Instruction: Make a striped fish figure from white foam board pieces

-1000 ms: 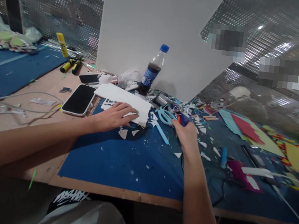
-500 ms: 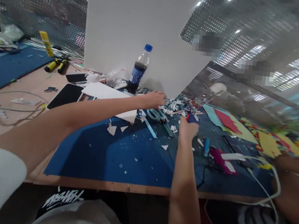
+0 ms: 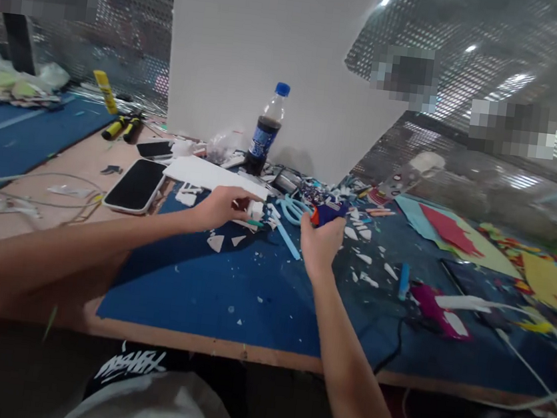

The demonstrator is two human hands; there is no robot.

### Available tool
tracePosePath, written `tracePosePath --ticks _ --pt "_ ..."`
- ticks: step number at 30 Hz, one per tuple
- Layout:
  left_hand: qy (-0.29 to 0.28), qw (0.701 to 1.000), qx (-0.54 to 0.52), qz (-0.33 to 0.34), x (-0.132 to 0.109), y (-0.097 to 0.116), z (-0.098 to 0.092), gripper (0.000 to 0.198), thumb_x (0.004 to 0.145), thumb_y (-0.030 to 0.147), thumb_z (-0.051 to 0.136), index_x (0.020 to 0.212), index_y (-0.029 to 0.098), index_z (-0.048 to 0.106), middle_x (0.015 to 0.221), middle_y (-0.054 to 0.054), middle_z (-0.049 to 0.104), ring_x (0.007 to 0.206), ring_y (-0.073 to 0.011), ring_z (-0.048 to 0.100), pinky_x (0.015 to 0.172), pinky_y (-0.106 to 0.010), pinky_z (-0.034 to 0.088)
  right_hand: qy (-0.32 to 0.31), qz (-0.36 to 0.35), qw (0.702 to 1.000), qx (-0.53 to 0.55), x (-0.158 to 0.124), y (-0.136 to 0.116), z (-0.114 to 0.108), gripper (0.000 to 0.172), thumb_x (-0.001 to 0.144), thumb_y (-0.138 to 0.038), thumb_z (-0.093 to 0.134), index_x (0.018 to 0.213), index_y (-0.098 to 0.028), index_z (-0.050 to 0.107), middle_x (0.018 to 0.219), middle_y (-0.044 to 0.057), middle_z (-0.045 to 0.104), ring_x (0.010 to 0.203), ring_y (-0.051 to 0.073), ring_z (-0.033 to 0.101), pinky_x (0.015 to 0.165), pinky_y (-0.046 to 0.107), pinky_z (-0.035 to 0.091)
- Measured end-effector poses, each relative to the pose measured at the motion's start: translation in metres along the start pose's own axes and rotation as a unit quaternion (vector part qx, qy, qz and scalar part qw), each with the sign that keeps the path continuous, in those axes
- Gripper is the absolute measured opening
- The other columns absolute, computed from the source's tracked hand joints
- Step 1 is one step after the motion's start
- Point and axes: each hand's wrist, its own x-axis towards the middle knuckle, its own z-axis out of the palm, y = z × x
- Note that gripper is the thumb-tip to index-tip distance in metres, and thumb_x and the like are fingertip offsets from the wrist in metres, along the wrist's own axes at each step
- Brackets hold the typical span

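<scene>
My left hand [image 3: 224, 209] is cupped low over the blue mat [image 3: 189, 286], thumb and fingers apart beside small white scraps [image 3: 256, 212]. A small green piece lies by its thumb. My right hand [image 3: 322, 246] is wrapped around a dark blue glue gun [image 3: 332, 212] with an orange trigger. Light blue scissors [image 3: 292, 209] lie just left of that hand, with a pale blue strip [image 3: 286, 233] in front of them. Behind my left hand is a white board piece [image 3: 207, 173].
A cola bottle [image 3: 266, 130] stands before a large white panel [image 3: 267, 40]. A phone [image 3: 135, 186] and yellow-black pliers [image 3: 123, 126] lie left. Coloured paper sheets [image 3: 450, 230], a blue stick [image 3: 403, 282] and white cables [image 3: 523, 309] are at right. Scraps are piled behind my hands.
My left hand has drawn back and left from the scrap pile. My right hand has moved left with the glue gun, toward the scissors. The view has shifted slightly.
</scene>
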Motion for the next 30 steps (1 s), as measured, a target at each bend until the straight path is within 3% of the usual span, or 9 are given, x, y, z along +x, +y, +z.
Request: tracePosePath --ticks 2,4,7,14,21,30 --pt "0.022 0.998 -0.039 -0.038 -0.028 -0.007 -0.006 0.039 0.087 0.028 0.057 0.12 0.008 0.06 0.079 -0.007 0.067 0.065 -0.0127 0.06 0.06 -0.025 0.053 -0.01 -0.035 0.999 0.002 -0.012 -0.004 0.004 0.04 0.074 -0.042 0.054 0.102 -0.014 0.044 0.099 0.02 0.057 0.1 0.035 0.058 0.081 0.044 0.046" --pt "0.047 0.983 -0.148 -0.095 -0.048 -0.013 -0.009 0.044 0.084 0.032 0.061 0.122 0.01 0.059 0.078 -0.006 0.067 0.063 -0.0119 0.059 0.061 -0.026 0.054 -0.015 -0.075 0.997 -0.003 -0.021 -0.006 0.007 0.036 0.074 -0.042 0.052 0.099 -0.016 0.043 0.093 0.017 0.056 0.095 0.034 0.058 0.077 0.044 0.046" --pt "0.064 0.973 -0.185 -0.123 -0.063 -0.017 -0.012 0.047 0.081 0.034 0.063 0.121 0.011 0.06 0.073 -0.004 0.064 0.059 -0.0102 0.055 0.057 -0.024 0.051 -0.017 -0.131 0.991 -0.016 -0.032 -0.006 0.012 0.033 0.075 -0.044 0.049 0.095 -0.019 0.04 0.089 0.014 0.054 0.088 0.032 0.058 0.074 0.045 0.047" --pt "0.047 0.973 -0.196 -0.113 -0.063 -0.012 -0.014 0.044 0.083 0.033 0.059 0.12 0.009 0.06 0.069 -0.002 0.058 0.057 -0.0095 0.048 0.052 -0.023 0.046 -0.017 -0.188 0.982 -0.018 -0.043 -0.006 0.016 0.032 0.077 -0.045 0.048 0.095 -0.019 0.04 0.089 0.014 0.052 0.09 0.032 0.058 0.075 0.044 0.047" --pt "0.005 0.962 -0.242 -0.127 -0.064 -0.013 -0.015 0.048 0.083 0.031 0.061 0.126 0.012 0.055 0.076 -0.004 0.06 0.063 -0.0118 0.055 0.057 -0.025 0.049 -0.007 -0.258 0.966 -0.03 -0.053 -0.011 0.013 0.032 0.077 -0.044 0.051 0.097 -0.019 0.043 0.085 0.011 0.054 0.086 0.03 0.059 0.073 0.042 0.048" --pt "0.014 0.961 -0.238 -0.138 -0.061 -0.007 -0.017 0.046 0.082 0.029 0.062 0.123 0.01 0.057 0.074 -0.003 0.061 0.065 -0.0119 0.057 0.058 -0.024 0.05 0.013 -0.309 0.948 -0.071 -0.055 -0.006 0.014 0.039 0.082 -0.04 0.051 0.111 -0.016 0.045 0.096 0.016 0.058 0.093 0.03 0.061 0.074 0.04 0.05"
